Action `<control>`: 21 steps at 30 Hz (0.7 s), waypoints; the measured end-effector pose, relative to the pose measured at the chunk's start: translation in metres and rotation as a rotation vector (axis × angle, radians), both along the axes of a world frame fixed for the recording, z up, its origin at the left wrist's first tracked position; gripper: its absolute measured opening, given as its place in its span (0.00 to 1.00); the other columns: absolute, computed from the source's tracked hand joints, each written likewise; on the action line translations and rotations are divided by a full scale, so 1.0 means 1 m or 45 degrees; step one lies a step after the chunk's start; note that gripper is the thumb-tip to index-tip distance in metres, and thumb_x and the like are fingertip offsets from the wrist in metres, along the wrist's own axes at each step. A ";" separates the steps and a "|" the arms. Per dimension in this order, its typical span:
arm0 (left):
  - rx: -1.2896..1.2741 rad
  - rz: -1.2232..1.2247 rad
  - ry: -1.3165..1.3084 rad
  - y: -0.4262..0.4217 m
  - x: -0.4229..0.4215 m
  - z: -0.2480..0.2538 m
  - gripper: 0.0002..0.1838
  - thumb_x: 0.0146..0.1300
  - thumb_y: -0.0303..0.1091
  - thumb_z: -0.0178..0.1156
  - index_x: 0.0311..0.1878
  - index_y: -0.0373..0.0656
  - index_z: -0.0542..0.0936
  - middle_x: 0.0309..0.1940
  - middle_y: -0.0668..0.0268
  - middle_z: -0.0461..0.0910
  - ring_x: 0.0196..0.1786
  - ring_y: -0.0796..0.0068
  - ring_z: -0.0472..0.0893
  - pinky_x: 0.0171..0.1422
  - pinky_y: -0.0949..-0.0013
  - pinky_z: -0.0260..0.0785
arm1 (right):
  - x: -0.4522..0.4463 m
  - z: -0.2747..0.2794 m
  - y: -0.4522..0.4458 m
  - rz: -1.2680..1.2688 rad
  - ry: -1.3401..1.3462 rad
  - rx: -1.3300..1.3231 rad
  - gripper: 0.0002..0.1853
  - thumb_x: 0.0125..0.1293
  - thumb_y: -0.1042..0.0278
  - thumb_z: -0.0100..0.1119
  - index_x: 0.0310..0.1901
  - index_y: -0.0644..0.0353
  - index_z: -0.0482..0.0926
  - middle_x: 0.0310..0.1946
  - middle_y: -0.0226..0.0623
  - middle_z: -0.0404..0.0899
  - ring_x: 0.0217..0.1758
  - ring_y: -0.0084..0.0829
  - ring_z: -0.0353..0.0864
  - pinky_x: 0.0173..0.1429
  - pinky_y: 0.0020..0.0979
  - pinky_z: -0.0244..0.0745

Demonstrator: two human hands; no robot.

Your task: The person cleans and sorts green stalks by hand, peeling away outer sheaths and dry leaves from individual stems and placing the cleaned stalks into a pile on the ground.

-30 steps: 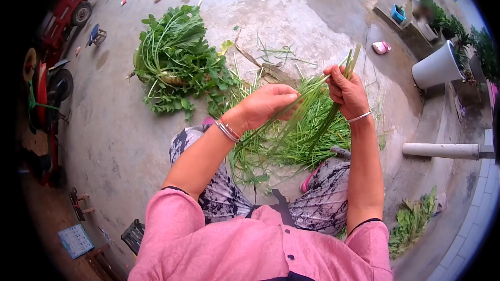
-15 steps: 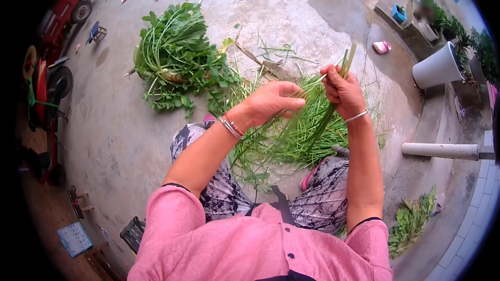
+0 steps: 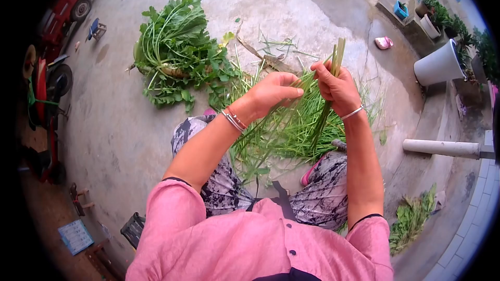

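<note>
My right hand (image 3: 338, 91) is closed round a small bunch of long green chives (image 3: 338, 52). Their pale cut ends stick up above the fist and the thin leaves hang below it. Close by on the left, my left hand (image 3: 273, 93) is curled, thumb near the fingers, with thin green blades trailing blurred beneath it; its fingertips are partly hidden. Under both hands a loose heap of chives (image 3: 307, 130) spreads over the concrete between my feet.
Left of the heap lies a pile of leafy radish greens (image 3: 174, 47) with roots. A white bucket (image 3: 438, 65), a pale pipe (image 3: 441, 148) and wilted leaves (image 3: 414, 221) are at right. Red vehicles, including a cart (image 3: 67, 0), stand at far left beside a small stool (image 3: 97, 30).
My right hand has moved slightly up and left with the bunch, which now stands more upright. My left hand has shifted slightly left and up.
</note>
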State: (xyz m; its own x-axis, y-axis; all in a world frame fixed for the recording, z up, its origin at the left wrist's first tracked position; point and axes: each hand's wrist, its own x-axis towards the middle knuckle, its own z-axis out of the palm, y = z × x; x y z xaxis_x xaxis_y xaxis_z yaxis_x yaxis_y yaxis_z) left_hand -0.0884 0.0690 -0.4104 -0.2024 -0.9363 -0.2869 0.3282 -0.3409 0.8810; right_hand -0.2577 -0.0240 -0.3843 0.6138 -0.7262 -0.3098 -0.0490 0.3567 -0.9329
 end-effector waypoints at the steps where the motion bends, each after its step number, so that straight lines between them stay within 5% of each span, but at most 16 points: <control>1: -0.005 0.001 -0.010 0.000 -0.001 0.000 0.06 0.59 0.32 0.58 0.37 0.42 0.75 0.27 0.76 0.74 0.30 0.87 0.71 0.34 0.81 0.64 | 0.000 -0.003 -0.001 -0.001 0.007 -0.003 0.11 0.66 0.62 0.52 0.40 0.62 0.74 0.22 0.22 0.66 0.15 0.09 0.52 0.16 0.14 0.45; 14: 0.242 -0.052 0.263 0.002 -0.009 0.008 0.20 0.67 0.47 0.48 0.48 0.38 0.72 0.41 0.62 0.76 0.40 0.75 0.77 0.43 0.69 0.74 | -0.023 -0.005 -0.021 -0.233 -0.287 0.140 0.10 0.65 0.64 0.53 0.40 0.62 0.75 0.24 0.22 0.66 0.16 0.09 0.54 0.16 0.14 0.47; 21: 0.242 0.126 0.282 -0.002 -0.001 0.010 0.20 0.66 0.47 0.49 0.45 0.37 0.74 0.37 0.63 0.77 0.38 0.76 0.77 0.42 0.71 0.74 | -0.036 0.002 -0.029 -0.289 -0.430 0.157 0.10 0.68 0.64 0.49 0.41 0.62 0.73 0.20 0.20 0.59 0.17 0.10 0.52 0.15 0.13 0.46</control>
